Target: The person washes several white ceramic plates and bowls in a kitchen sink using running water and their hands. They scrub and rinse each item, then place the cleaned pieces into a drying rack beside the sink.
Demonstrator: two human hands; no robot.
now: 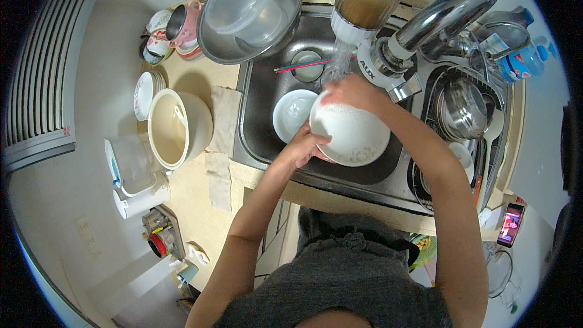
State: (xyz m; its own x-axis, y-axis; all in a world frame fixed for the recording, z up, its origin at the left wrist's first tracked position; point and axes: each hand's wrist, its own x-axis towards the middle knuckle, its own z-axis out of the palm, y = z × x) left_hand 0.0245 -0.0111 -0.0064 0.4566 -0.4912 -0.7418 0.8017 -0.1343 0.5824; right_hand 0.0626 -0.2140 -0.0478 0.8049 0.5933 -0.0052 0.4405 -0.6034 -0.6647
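Observation:
A large white bowl with a faint pattern is tilted over the sink. My left hand grips its lower left rim, thumb on the surface. At the bowl's upper edge, just under the running water, is my right hand; its fingers are blurred and something reddish shows beneath them. The water falls from a filter fixed on the chrome faucet. In the sink, a smaller white bowl lies left of the large one, and chopsticks rest across a small round dish.
A steel basin holding clear plastic containers overlaps the sink's upper left corner. Left on the counter stand a cream pot, stacked dishes and a pink mug. A dish rack with bowls and utensils is at right.

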